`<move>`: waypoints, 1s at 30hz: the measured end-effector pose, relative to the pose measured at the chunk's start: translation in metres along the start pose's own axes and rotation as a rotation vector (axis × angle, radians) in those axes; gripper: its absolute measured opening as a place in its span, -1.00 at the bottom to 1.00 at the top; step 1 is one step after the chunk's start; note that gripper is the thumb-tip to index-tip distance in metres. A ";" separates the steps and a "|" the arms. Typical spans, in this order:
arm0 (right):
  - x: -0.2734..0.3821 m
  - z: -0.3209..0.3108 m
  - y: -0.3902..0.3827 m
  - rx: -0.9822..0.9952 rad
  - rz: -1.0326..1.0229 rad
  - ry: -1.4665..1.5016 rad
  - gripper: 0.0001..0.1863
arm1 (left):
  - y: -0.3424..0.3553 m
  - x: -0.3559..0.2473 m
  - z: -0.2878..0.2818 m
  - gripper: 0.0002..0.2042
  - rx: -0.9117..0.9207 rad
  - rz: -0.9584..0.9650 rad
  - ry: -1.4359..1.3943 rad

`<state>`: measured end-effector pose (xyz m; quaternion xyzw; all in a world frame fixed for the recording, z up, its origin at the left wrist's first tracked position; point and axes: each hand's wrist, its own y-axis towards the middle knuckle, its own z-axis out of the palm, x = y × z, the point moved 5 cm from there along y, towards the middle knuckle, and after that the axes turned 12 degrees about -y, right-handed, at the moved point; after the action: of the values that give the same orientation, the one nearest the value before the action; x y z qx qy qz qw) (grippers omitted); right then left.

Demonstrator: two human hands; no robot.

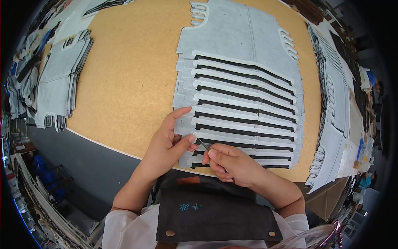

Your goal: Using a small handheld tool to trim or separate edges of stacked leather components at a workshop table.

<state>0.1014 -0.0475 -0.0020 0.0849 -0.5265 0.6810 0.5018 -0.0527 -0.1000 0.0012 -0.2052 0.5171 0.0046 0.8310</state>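
Pale grey, leather-like panels [232, 37] lie overlapped like shingles, their nearer edges showing white borders above black strips. At the left end of a lower strip, my left hand [163, 145] pinches a panel's edge between thumb and curled fingers. Its index finger stretches forward along the neighbouring edges. My right hand [232, 164] grips a thin dark pointed tool [202, 143] between thumb and fingers. The tool's tip meets the strip's end just beside my left thumb. Whether it is an awl or tweezers I cannot make out.
A tan board [124, 70] covers the table beneath the panels. On the left rests a stack of grey panels [60, 79]; another row of grey pieces [333, 133] runs along the right. My dark apron [219, 220] is close to the table's near edge.
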 end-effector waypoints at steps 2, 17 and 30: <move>0.000 0.000 0.000 0.001 0.013 0.024 -0.68 | -0.001 0.001 0.000 -0.45 0.001 -0.012 0.002; 0.032 -0.022 -0.029 -0.054 -0.082 -0.077 -0.61 | -0.035 -0.022 -0.028 -0.48 -0.187 0.009 0.075; 0.019 -0.012 0.003 0.019 0.089 0.023 -0.64 | 0.028 -0.012 -0.009 -0.42 -0.054 0.021 0.069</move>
<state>0.0947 -0.0262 0.0028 0.0584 -0.5177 0.7084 0.4762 -0.0721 -0.0753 -0.0007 -0.2222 0.5474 0.0205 0.8066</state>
